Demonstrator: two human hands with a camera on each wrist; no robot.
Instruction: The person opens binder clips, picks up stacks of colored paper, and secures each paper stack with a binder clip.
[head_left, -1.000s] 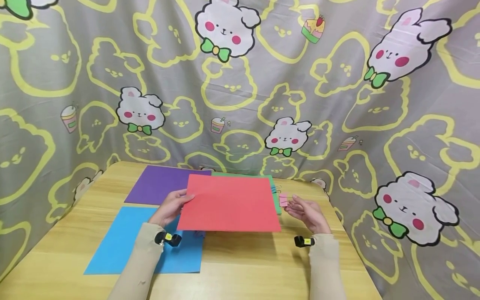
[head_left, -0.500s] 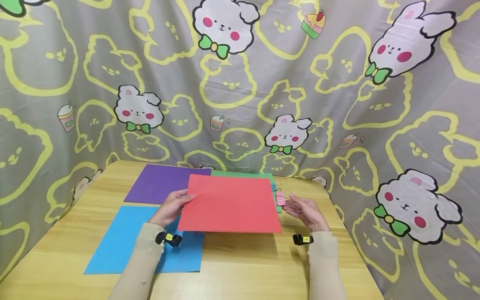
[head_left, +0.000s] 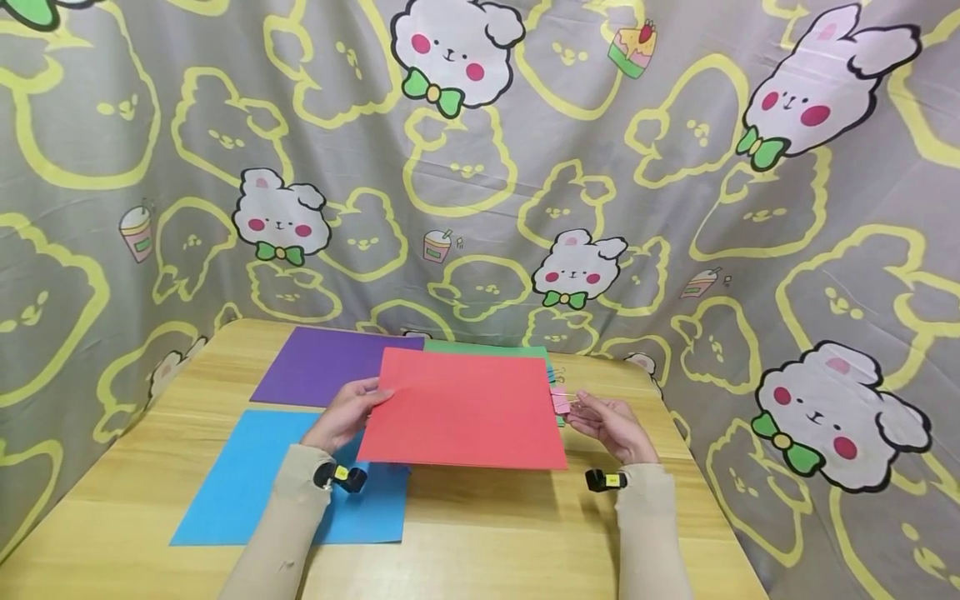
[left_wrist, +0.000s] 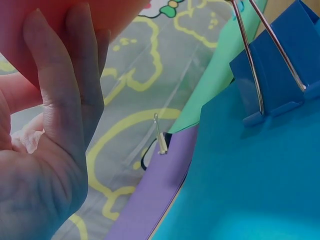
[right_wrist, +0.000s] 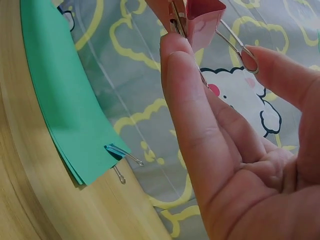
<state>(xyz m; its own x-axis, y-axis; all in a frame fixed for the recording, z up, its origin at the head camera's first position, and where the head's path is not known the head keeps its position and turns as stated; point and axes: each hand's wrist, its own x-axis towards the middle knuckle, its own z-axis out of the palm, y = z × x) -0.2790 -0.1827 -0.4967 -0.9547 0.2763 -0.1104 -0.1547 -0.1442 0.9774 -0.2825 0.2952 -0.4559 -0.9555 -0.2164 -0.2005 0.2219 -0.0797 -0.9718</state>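
Observation:
Red sheets of paper [head_left: 465, 408] are held up above the table by my left hand [head_left: 348, 417], thumb on top and fingers underneath. At their right edge sits a pink binder clip [head_left: 560, 401]. My right hand [head_left: 611, 425] pinches its wire handles between thumb and fingers. The right wrist view shows the pink clip [right_wrist: 205, 20] with the thumb on one handle loop and the fingertips at the other. From the head view the clip overlaps the red edge; how deep the paper sits in its mouth is hard to see.
Blue paper [head_left: 225, 483] lies front left, with a large blue binder clip [left_wrist: 280, 65] on it. Behind lie purple paper [head_left: 322, 367] with a small clip [left_wrist: 162, 142] and green paper [head_left: 487, 347] with a teal clip [right_wrist: 116, 150]. A patterned curtain [head_left: 480, 167] surrounds the table.
My right hand has brought the pink binder clip left, from beside the red paper onto its right edge. The left hand has stayed nearly still with the paper.

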